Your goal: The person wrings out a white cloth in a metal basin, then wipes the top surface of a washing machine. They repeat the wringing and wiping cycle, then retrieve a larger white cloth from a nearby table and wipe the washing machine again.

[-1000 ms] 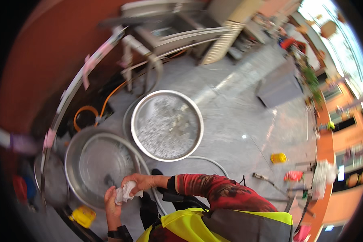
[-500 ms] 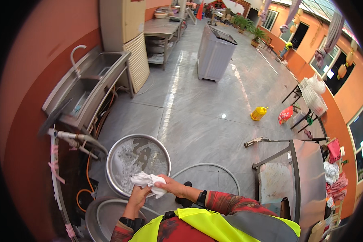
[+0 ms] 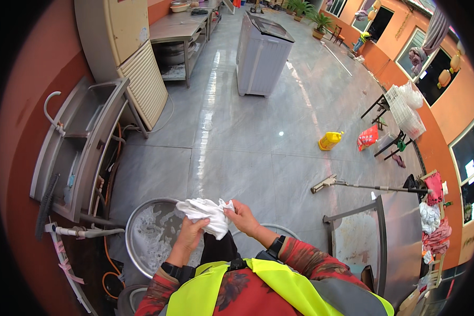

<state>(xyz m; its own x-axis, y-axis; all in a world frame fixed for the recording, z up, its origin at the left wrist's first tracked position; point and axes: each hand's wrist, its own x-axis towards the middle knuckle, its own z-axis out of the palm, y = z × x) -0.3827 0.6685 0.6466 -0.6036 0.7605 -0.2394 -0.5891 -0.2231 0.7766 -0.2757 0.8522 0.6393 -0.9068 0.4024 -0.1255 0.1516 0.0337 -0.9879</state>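
Note:
Bunched between my two hands is a white cloth (image 3: 208, 215). The fingers of my left hand (image 3: 191, 231) are closed on its lower left side. At its right edge my right hand (image 3: 242, 216) pinches a fold. The cloth is held up in front of me, over the right rim of a large round metal basin (image 3: 133, 238). Sudsy water (image 3: 151, 237) with white foam is in the basin. Part of the basin's right side is hidden behind my left arm and the cloth.
A steel double sink (image 3: 63, 158) stands along the left wall. Ahead is a white washing machine (image 3: 263, 55). To the right are a yellow jug (image 3: 330, 140), a red bag (image 3: 367, 138), a mop (image 3: 363, 185) and a steel table (image 3: 400, 231). A hose (image 3: 279, 227) curves behind my right arm.
My hands have moved right and slightly up with the cloth, which is now more spread out between them. My head view has shifted, and the basin sits lower and further left.

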